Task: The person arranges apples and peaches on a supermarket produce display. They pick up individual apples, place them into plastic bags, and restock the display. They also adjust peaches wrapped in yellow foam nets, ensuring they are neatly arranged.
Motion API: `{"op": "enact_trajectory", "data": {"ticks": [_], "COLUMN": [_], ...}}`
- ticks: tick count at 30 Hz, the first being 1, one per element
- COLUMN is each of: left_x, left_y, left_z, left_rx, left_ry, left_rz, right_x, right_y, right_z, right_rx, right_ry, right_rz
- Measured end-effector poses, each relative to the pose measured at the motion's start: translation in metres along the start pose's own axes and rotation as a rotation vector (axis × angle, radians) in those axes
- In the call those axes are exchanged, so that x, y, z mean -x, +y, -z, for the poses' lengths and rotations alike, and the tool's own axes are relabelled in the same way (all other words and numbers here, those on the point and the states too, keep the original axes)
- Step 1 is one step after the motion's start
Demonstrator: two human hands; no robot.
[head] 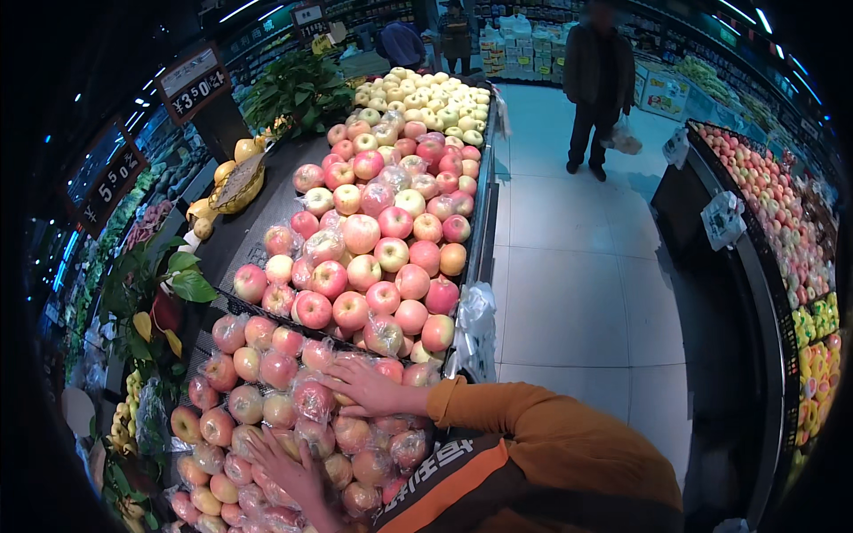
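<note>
My right hand (366, 385) lies palm down on plastic-wrapped apples (313, 400), its fingers spread toward the left. Lower down, my left hand (283, 466) also rests flat over wrapped apples, with fingers apart and thumb out. Neither hand grips an apple; what lies under the palms is hidden. Many of these red and yellow apples are in clear film. Beyond a low black divider (280, 321) sits another pile of apples (363, 233), mostly bare with a few wrapped.
Pale yellow apples (420, 100) fill the far end. Plastic bags (474, 326) hang on the stand's right edge. Leafy plants (190, 276), a wicker basket (240, 183) and price signs (194, 83) stand left. A person (600, 86) holding a bag stands in the tiled aisle (560, 300); another fruit stand (766, 280) lies right.
</note>
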State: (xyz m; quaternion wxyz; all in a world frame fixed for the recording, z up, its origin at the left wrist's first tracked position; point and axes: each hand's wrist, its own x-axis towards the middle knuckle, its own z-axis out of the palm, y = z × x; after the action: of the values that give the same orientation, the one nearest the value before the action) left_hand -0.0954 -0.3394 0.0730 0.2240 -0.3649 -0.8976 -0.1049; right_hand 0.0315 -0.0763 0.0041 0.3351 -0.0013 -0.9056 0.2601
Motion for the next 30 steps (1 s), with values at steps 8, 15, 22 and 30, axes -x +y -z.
{"op": "enact_trajectory", "data": {"ticks": [8,15,22,30], "left_x": [-0.015,-0.014,-0.011,-0.010], "left_y": [0.043,0.043,0.037,0.042], "left_z": [-0.018,-0.025,-0.031,-0.035], "left_rx": [-0.122,-0.140,-0.157,-0.148], "left_ry": [-0.164,-0.160,-0.110,-0.064], "left_rz": [0.070,0.072,0.040,0.066], "right_x": [0.002,0.002,0.002,0.004], "right_y": [0.003,0.003,0.004,0.010], "right_z": [-0.011,-0.008,-0.014,-0.016], "right_rx": [0.003,-0.021,-0.017,-0.044], "right_ry": [0.007,0.076,0.073,0.050], "right_rz": [-0.026,-0.006,-0.020,0.000]}}
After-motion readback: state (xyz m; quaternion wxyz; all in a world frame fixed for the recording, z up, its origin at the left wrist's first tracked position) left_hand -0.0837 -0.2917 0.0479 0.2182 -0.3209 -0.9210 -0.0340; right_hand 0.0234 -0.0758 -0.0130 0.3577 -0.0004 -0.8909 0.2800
